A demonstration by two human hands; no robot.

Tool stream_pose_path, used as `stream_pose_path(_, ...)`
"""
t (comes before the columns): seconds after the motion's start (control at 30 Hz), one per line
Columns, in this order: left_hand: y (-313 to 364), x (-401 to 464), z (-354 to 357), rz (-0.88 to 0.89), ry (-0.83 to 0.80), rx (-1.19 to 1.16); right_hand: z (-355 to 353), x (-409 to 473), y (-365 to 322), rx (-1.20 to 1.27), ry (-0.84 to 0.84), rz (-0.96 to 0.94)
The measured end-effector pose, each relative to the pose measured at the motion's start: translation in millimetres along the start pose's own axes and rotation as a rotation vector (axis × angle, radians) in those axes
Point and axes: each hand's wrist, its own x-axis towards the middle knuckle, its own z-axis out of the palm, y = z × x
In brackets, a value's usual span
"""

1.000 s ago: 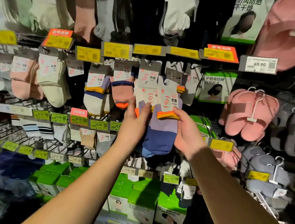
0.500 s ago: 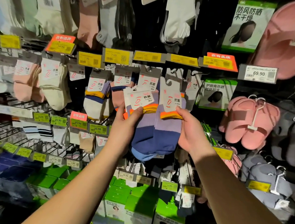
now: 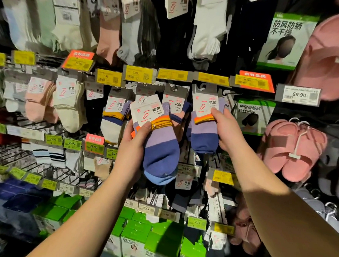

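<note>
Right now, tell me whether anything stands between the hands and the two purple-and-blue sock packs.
Nothing visible does. The left hand grips the tilted sock pack, thumb across its orange cuff. The right hand pinches the upright sock pack at its cuff edge. Neighbouring packs hang behind and beside, not between.

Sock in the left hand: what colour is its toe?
Light blue toe, clearest in the head view.

Matt knitted cloth, ribbed at the orange cuff: striped socks (image 3: pixel 161 147), centre; same knit, hanging pair (image 3: pixel 203 133); smooth white paper card (image 3: pixel 146 111); glossy yellow price tags (image 3: pixel 139 73); soft matt pink slippers (image 3: pixel 276 152), right; glossy green cardboard boxes (image 3: pixel 134 241), near; thin metal wire rack (image 3: pixel 12 156), left
</note>
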Motion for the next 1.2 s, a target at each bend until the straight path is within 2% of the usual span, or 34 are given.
stream_pose_path(0.17, 6, -1, -2, 0.014, 0.008, 0.006, -4, 8, 6, 0.097, 0.021, 0.05)
stream_pose_path(0.23, 7, -2, -3, 0.019, 0.012, -0.004, -6, 14, 10, 0.056, 0.031, 0.039)
stream_pose_path(0.37, 8, -2, -4, 0.029, 0.014, -0.011, -7, 30, 17, -0.245, 0.081, 0.024)
stream_pose_path(0.5, 10, -1, -4, 0.015, 0.029, -0.011, -6, 51, 16, -0.739, 0.131, 0.034)
stream_pose_path(0.6, 12, -3, -2, 0.01, 0.033, -0.012, -4, 66, 17, -0.907, 0.111, 0.069)
stream_pose_path(0.73, 12, -5, 1, 0.01, 0.023, -0.017, -3, 80, 25, -1.013, 0.138, 0.098)
stream_pose_path(0.9, 12, -7, -1, 0.021, 0.024, 0.005, -6, 70, 31, -0.971, 0.161, 0.075)
stream_pose_path(1.07, 7, -10, -6, 0.019, 0.003, 0.004, -7, 23, 34, -0.615, 0.281, -0.024)
stream_pose_path(1.13, 3, -11, -5, 0.02, 0.001, 0.024, 3, -8, 32, -0.496, 0.24, -0.111)
stream_pose_path(1.2, -1, -14, -2, 0.014, 0.006, 0.031, 17, -45, 29, -0.397, 0.11, -0.171)
